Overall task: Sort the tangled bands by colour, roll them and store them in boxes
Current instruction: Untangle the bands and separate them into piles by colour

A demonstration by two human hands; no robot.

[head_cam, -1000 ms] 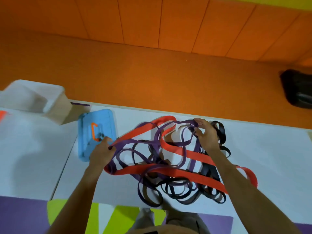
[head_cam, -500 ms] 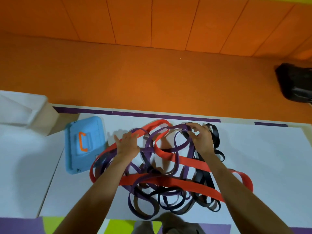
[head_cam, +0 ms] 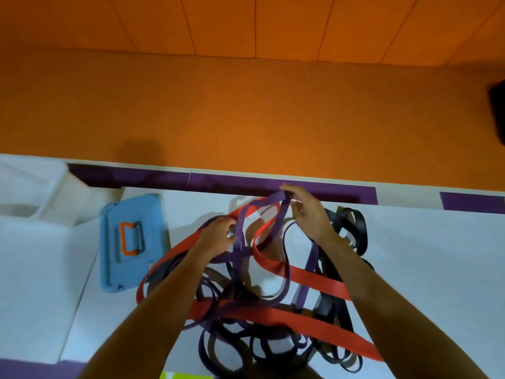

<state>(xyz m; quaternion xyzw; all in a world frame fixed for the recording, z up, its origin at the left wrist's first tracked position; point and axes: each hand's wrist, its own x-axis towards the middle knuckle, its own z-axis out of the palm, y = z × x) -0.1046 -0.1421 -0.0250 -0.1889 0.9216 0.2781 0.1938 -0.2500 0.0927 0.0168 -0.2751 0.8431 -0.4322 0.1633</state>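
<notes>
A tangle of bands lies on the white table in front of me. Wide red bands cross it, thin purple bands loop through it, and black bands pile at the right. My right hand pinches the top of a purple loop and lifts it at the table's far edge. My left hand grips the same purple band lower down, at the left side of the tangle.
A blue box lid with an orange handle lies flat left of the tangle. A clear plastic box stands at the far left. An orange padded wall rises behind the table. A dark object sits at the right edge.
My right hand has pulled a purple loop up and away from me. My left hand has closed on that band further down. The view has shifted closer.
</notes>
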